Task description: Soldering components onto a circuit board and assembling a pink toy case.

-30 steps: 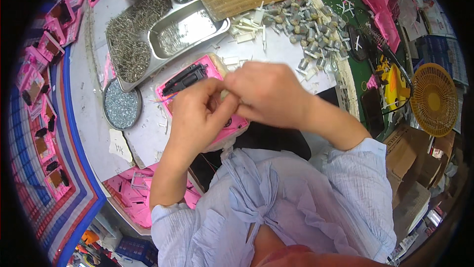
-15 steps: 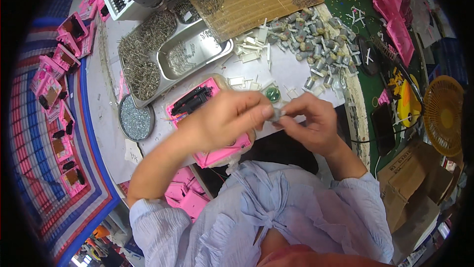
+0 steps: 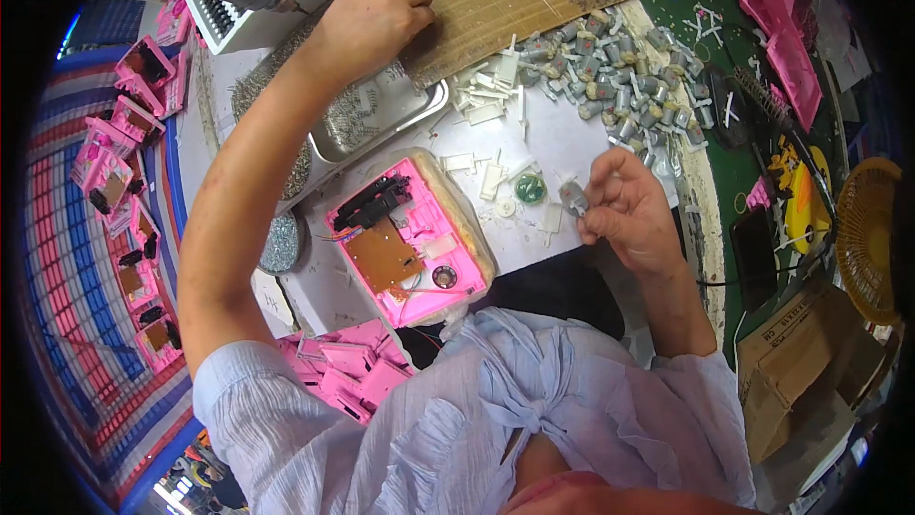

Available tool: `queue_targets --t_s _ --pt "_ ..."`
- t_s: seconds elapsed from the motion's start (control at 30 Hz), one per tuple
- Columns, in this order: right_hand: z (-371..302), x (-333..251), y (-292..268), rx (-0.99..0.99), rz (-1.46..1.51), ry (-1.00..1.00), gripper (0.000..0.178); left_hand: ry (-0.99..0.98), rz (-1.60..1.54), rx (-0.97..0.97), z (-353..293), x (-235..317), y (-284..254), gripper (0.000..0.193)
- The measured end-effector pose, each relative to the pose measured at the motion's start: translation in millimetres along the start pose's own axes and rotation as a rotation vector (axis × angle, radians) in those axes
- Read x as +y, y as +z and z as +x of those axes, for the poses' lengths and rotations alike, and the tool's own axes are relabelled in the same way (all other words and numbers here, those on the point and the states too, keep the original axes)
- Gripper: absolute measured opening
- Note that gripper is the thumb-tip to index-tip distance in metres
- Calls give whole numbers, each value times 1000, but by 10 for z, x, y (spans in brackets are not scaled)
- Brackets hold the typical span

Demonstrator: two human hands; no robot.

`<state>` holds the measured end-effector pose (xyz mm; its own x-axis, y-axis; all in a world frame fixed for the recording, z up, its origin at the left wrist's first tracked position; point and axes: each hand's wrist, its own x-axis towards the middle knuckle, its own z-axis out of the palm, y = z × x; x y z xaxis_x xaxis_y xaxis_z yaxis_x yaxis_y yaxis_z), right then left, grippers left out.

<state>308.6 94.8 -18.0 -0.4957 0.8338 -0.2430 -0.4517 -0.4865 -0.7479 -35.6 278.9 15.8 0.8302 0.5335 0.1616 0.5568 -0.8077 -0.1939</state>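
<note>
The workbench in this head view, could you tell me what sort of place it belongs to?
Most likely a small assembly workshop for electronic toys or gadgets. An open pink plastic housing with a circuit board lies at the centre, a heap of small grey motors sits beyond it, and the right hand holds one motor.

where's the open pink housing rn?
Head view, centre-left: the pink housing lies open on the white table, just below the metal tray, left of the right hand that holds a small motor.
</note>
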Motion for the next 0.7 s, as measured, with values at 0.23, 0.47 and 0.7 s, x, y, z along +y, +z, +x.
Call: queue_targets --t_s 0.23,0.47,0.7 --pt "49 -132 71 61 -389 -27 52 -224 -73 -52 115 104 -94 15" --pt "264 -83 167 -39 -1316 -283 41 -714 -968 522 -200 961 -535 6" --pt "451 -6 176 -208 -1602 -338 38 -924 -1703 589 -1141 2336 -816 17"
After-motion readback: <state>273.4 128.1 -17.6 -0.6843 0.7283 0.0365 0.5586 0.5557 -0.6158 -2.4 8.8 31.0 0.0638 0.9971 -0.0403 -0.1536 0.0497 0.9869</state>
